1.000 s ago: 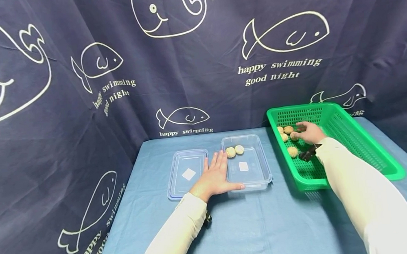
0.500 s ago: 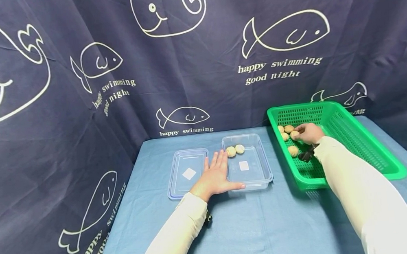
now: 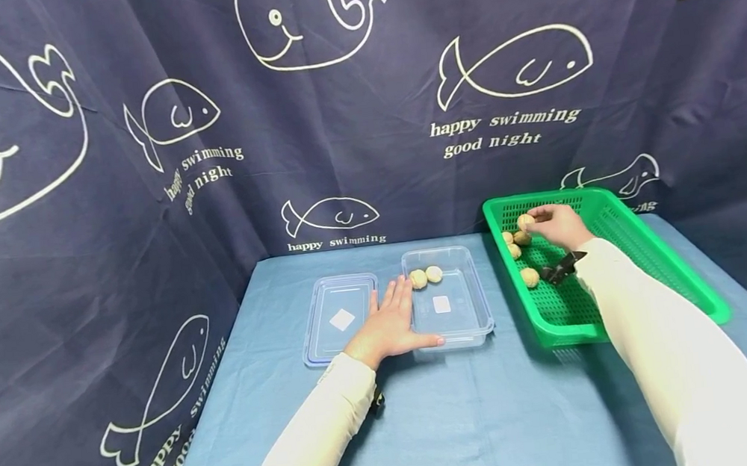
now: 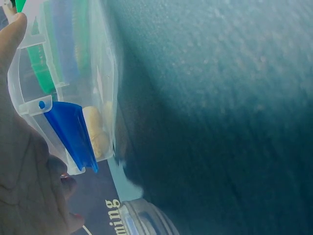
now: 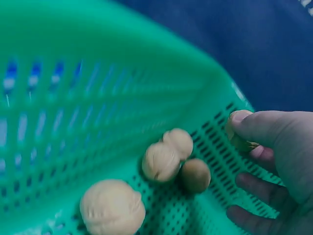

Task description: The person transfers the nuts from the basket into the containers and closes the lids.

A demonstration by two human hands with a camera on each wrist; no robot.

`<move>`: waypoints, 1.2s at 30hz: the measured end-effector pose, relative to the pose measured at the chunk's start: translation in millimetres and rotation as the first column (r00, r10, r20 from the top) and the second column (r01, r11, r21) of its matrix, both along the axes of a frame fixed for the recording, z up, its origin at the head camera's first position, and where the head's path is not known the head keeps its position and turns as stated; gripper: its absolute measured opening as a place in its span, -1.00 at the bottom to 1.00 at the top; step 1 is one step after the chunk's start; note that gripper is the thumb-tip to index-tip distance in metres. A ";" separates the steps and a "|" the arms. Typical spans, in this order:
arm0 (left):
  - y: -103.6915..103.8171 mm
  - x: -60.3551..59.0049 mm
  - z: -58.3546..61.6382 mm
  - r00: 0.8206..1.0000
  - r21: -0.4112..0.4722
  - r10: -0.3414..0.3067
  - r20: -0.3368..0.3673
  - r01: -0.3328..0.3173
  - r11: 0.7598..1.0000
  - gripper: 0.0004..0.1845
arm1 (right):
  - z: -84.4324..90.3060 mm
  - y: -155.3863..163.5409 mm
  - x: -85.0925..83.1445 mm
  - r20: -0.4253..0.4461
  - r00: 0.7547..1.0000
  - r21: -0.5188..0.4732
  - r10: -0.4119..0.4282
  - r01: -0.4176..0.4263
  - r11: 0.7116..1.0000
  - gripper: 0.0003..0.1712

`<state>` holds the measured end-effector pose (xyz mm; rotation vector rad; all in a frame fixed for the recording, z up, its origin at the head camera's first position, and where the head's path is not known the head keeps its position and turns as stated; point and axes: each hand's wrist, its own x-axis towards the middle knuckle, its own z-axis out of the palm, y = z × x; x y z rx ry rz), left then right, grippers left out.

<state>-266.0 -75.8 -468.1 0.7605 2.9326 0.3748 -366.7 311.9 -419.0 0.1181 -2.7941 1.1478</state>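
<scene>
Blue cloth covers the table (image 3: 472, 411); a navy whale-print curtain hangs behind. Right hand (image 3: 558, 224) pinches one walnut (image 3: 525, 221) in its fingertips, lifted above the far left corner of the green basket (image 3: 645, 252). Four more walnuts (image 5: 168, 156) lie on the basket floor below. Left hand (image 3: 388, 327) rests flat, fingers straight, against the clear box (image 3: 470, 325), which holds two walnuts. Its lid (image 3: 337, 319) lies just left.
</scene>
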 end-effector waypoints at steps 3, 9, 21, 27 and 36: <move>0.4 -0.3 -0.3 1.000 0.000 0.000 0.000 0.000 1.000 0.39 | 10.7 -9.5 4.4 0.003 1.000 -0.068 -0.012 0.012 0.998 -0.42; -0.8 -0.1 -1.1 1.000 0.007 -0.001 0.004 0.001 1.000 0.39 | 19.5 -24.7 3.8 -0.012 0.999 -0.172 -0.036 0.033 0.985 -0.37; -0.7 1.3 1.2 1.000 0.016 0.006 0.028 -0.006 1.000 0.40 | 38.9 -65.1 10.2 -0.024 0.999 -0.235 -0.043 0.036 0.971 -0.34; 0.2 1.2 1.2 0.999 0.020 0.000 0.033 0.000 1.000 0.41 | 38.8 -78.8 13.7 -0.011 1.000 -0.331 -0.025 0.020 0.943 -0.37; 0.1 1.3 2.8 0.999 0.041 -0.007 0.035 0.006 0.999 0.40 | 34.6 -102.4 18.7 -0.009 0.999 -0.441 -0.031 0.024 0.897 -0.44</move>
